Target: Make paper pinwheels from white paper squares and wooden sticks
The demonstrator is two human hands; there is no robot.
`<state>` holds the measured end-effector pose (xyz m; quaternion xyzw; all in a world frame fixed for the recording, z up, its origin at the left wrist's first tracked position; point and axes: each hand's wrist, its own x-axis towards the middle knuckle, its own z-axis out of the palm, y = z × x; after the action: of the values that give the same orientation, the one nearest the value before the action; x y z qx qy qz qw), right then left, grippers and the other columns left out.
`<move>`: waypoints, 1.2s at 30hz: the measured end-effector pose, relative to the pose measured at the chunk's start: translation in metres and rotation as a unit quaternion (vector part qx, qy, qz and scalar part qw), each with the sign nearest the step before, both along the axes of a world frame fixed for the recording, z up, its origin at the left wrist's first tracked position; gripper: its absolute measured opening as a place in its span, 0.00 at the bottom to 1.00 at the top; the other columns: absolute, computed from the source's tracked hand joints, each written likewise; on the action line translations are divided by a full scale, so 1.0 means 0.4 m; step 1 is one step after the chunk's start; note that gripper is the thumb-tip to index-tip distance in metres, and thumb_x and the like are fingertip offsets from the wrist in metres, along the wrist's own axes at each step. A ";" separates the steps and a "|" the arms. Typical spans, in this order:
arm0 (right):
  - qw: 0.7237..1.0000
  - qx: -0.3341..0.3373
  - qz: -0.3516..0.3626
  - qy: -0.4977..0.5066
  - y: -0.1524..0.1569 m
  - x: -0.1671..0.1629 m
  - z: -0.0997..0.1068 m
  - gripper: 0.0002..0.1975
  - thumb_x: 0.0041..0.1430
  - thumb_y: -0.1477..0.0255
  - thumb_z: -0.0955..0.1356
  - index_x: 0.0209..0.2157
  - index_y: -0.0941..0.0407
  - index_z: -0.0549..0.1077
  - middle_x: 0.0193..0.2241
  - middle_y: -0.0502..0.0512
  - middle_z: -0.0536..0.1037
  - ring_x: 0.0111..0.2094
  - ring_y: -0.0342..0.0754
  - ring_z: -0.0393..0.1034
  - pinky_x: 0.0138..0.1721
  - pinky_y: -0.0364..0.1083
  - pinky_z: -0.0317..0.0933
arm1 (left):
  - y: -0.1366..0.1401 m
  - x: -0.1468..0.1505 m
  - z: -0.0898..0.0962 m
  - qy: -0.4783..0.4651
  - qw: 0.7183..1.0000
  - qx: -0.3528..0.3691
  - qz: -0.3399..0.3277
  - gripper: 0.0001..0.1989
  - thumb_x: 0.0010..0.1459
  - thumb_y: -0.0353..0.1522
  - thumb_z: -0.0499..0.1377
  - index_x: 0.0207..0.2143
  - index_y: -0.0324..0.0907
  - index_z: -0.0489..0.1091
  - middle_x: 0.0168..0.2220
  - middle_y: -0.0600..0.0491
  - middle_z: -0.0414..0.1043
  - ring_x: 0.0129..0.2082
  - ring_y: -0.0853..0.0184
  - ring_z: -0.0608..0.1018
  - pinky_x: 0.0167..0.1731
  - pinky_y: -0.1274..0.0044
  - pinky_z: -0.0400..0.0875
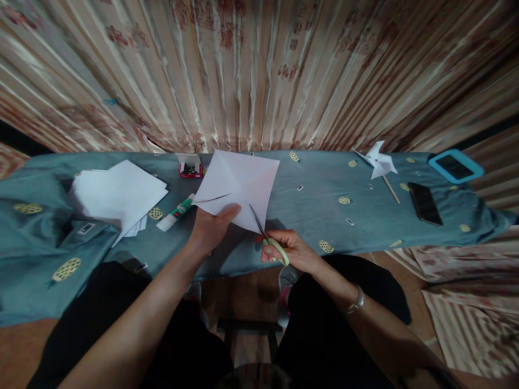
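A square sheet of white paper [243, 170] with diagonal creases is held up over the table. My left hand [213, 227] grips its near left edge, the thumb lying on top. One slit runs inward from the left corner. My right hand [287, 248] is closed round the pale green handles of a pair of scissors [275, 249]. Their blades point up and left at the sheet's near right corner, where they overlap the paper. Whether the blades are parted is hard to make out.
A stack of white paper [117, 189] lies left, near a glue stick [176, 212] and a small red box [190, 168] of dark bits. To the right are a paper pinwheel [379, 160] on a stick, a black phone [425, 202] and a blue-framed device [456, 166]. A blue-green cloth [308, 216] covers the table.
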<state>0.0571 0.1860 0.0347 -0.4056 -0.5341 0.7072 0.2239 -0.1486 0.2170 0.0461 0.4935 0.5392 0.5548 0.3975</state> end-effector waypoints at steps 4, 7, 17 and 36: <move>1.000 -0.008 -0.006 0.012 0.003 -0.003 -0.003 0.23 0.47 0.54 0.75 0.37 0.58 0.76 0.24 0.48 0.77 0.24 0.38 0.69 0.27 0.39 0.65 | 0.001 -0.001 -0.021 0.000 1.000 0.000 -0.014 0.16 0.46 0.38 0.64 0.39 0.44 0.72 0.40 0.50 0.78 0.43 0.56 0.79 0.49 0.65 0.73; 1.000 -0.008 -0.008 0.011 0.003 -0.004 -0.004 0.24 0.47 0.53 0.75 0.37 0.58 0.77 0.24 0.47 0.76 0.24 0.38 0.69 0.27 0.39 0.65 | 0.001 -0.006 -0.033 -0.001 1.000 -0.003 -0.013 0.16 0.46 0.38 0.65 0.38 0.42 0.72 0.41 0.49 0.78 0.42 0.56 0.79 0.47 0.64 0.74; 0.999 -0.028 -0.029 0.018 0.000 -0.010 -0.004 0.23 0.44 0.53 0.76 0.34 0.58 0.77 0.21 0.46 0.75 0.22 0.37 0.68 0.25 0.37 0.64 | 0.000 -0.002 -0.023 -0.015 1.000 0.001 -0.017 0.18 0.46 0.38 0.65 0.40 0.42 0.72 0.39 0.49 0.78 0.45 0.55 0.78 0.52 0.63 0.71; 1.000 -0.020 -0.023 0.007 0.002 -0.008 0.004 0.21 0.44 0.55 0.77 0.28 0.58 0.73 0.21 0.46 0.74 0.23 0.38 0.68 0.24 0.38 0.62 | -0.005 0.000 -0.031 0.031 0.999 0.003 -0.008 0.23 0.46 0.38 0.65 0.46 0.41 0.70 0.40 0.48 0.78 0.46 0.56 0.78 0.54 0.63 0.70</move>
<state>0.0538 0.1867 0.0363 -0.4169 -0.5086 0.7155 0.2358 -0.1485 0.2150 0.0337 0.5159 0.5459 0.5376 0.3831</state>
